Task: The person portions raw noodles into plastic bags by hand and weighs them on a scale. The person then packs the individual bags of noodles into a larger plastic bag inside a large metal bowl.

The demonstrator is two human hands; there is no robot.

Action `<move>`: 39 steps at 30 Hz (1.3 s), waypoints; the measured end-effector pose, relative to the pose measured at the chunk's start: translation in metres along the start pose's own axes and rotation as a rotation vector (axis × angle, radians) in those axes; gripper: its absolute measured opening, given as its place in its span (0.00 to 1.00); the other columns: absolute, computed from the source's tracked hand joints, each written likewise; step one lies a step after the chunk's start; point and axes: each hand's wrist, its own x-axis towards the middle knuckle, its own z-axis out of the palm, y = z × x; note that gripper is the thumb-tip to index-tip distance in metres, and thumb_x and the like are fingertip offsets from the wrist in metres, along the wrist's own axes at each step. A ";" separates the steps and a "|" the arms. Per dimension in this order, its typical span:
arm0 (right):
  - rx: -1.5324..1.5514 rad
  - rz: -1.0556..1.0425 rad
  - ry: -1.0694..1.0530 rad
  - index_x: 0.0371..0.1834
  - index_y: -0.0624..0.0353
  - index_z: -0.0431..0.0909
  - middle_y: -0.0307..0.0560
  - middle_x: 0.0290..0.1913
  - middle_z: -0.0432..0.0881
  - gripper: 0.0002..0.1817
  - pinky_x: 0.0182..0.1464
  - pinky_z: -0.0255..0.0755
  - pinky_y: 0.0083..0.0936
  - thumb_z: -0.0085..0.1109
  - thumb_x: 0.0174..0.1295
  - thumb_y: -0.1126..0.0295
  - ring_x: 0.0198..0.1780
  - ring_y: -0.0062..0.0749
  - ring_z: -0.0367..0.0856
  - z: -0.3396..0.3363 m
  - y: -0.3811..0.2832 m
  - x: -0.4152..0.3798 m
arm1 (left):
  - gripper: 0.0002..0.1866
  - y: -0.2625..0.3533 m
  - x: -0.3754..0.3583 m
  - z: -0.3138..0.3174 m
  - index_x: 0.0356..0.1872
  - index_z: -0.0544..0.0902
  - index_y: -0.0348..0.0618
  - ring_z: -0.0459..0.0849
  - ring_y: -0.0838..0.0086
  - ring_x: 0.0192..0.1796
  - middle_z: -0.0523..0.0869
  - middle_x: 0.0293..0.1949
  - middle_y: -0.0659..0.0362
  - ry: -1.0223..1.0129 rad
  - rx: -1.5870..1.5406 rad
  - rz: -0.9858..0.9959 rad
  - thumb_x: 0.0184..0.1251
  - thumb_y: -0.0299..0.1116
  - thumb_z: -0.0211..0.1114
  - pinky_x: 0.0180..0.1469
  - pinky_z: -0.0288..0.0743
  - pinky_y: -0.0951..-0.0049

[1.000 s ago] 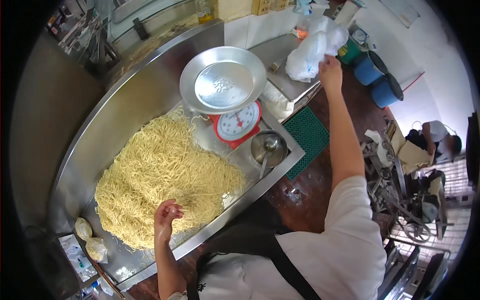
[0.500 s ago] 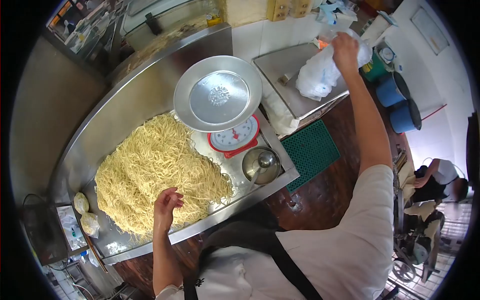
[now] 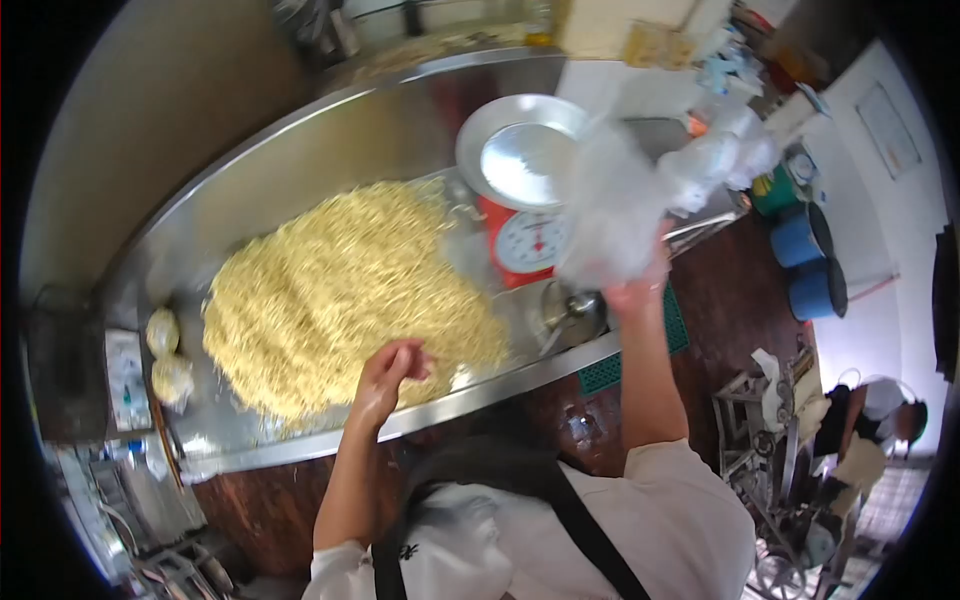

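A large heap of yellow noodles point(image 3: 340, 300) lies on the metal worktop. Over its front edge hovers my left hand point(image 3: 394, 368), empty, its fingers loosely bent and apart. My right hand point(image 3: 638, 288) is closed on a clear plastic bag point(image 3: 610, 205), which is smeared by motion. The bag hangs in front of the right part of a red scale point(image 3: 530, 240) topped by a round metal pan point(image 3: 520, 155). Just left of my right hand, a metal bowl point(image 3: 590, 325) with a ladle point(image 3: 572, 308) in it is partly covered.
More plastic bags point(image 3: 715, 165) lie bunched on the side tray at right. Two tied bags of noodles point(image 3: 168, 360) sit at the worktop's left end. A green mat point(image 3: 603, 375) is on the floor. Blue bins point(image 3: 815, 285) and another person point(image 3: 870, 420) are farther right.
My right hand has come back from the bunched bags at right toward the scale, with one plastic bag in it. The view has turned; my left hand stays near the noodles.
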 end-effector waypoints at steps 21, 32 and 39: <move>-0.612 0.589 -0.514 0.53 0.57 0.72 0.49 0.43 0.78 0.16 0.41 0.79 0.31 0.61 0.65 0.64 0.44 0.39 0.80 0.228 0.555 -0.244 | 0.33 -0.078 -0.292 -0.321 0.50 0.78 0.36 0.80 0.70 0.47 0.82 0.46 0.58 0.633 -0.041 0.407 0.73 0.63 0.51 0.50 0.74 0.71; -2.005 -0.350 -0.999 0.71 0.52 0.65 0.58 0.63 0.69 0.37 0.58 0.73 0.41 0.62 0.54 0.79 0.62 0.56 0.69 0.290 0.823 -0.085 | 0.26 -0.173 -0.415 -0.461 0.54 0.78 0.38 0.83 0.65 0.48 0.83 0.46 0.55 1.182 -0.385 -0.088 0.74 0.53 0.52 0.52 0.78 0.61; -1.709 0.101 -1.084 0.65 0.53 0.73 0.53 0.57 0.78 0.33 0.50 0.78 0.31 0.61 0.52 0.84 0.47 0.39 0.80 0.300 0.855 -0.041 | 0.22 -0.194 -0.417 -0.498 0.48 0.80 0.37 0.84 0.65 0.44 0.85 0.42 0.54 1.206 -0.402 -0.255 0.73 0.49 0.56 0.47 0.78 0.62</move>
